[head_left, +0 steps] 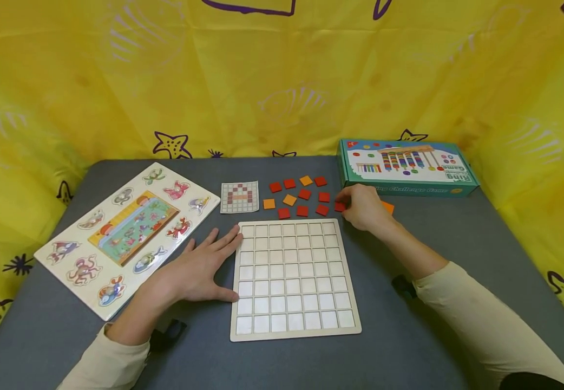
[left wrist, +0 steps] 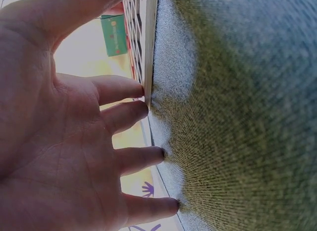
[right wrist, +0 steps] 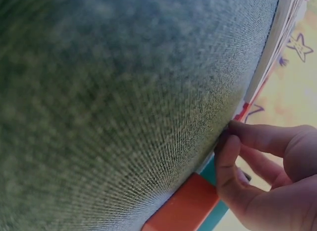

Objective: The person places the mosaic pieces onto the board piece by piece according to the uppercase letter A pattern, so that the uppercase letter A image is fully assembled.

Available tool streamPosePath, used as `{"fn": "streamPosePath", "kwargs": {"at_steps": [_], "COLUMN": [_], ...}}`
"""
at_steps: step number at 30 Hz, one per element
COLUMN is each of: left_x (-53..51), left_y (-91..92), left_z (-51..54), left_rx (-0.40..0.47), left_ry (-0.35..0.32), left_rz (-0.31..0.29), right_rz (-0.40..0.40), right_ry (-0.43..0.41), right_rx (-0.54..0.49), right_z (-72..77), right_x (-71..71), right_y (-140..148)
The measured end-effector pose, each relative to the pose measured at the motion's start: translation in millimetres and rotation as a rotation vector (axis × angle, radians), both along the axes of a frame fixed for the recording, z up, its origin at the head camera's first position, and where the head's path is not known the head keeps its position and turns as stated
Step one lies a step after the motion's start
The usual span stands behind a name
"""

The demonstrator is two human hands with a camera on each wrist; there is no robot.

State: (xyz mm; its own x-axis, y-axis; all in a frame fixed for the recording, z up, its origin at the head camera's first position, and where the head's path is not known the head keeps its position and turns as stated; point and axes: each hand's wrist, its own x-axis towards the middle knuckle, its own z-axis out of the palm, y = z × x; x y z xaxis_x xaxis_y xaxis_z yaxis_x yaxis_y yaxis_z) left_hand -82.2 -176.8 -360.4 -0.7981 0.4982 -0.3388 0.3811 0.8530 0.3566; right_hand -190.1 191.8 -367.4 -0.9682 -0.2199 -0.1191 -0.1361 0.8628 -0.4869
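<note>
A wooden grid board (head_left: 292, 281) lies flat on the table. My left hand (head_left: 204, 271) is spread at its left side, fingertips and thumb touching the frame and the table cloth. In the left wrist view the left palm (left wrist: 74, 142) shows, holding nothing. Above the board's right corner, my right hand (head_left: 365, 208) reaches down with curled fingers, pinching a red square tile (head_left: 340, 207) at the table. The right wrist view shows the right thumb and finger (right wrist: 262, 161) nearly meeting at the surface. Several red tiles (head_left: 304, 194) and orange tiles (head_left: 289, 200) lie loose left of it.
A pattern card (head_left: 240, 197) lies behind the board. At left sits a wooden sea-animal puzzle (head_left: 133, 230). A green game box (head_left: 408, 168) stands at the back right. An orange piece (head_left: 387, 207) lies beside the right wrist. Yellow curtains (head_left: 282, 81) enclose the grey table (head_left: 408, 346).
</note>
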Motion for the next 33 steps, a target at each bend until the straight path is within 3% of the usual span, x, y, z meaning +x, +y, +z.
{"fn": "streamPosePath", "kwargs": {"at_steps": [22, 33], "left_x": [-0.1, -0.3], "left_y": [0.2, -0.1], "left_z": [0.8, 0.1], "left_rx": [0.002, -0.002], "left_ry": [-0.007, -0.006], "left_rz": [0.003, 0.003], "right_rz": [-0.014, -0.03], "right_ry": [0.021, -0.099], "right_rx": [-0.059, -0.205], "right_z": [4.7, 11.3], "right_x": [2.5, 7.0], "right_y": [3.0, -4.8]}}
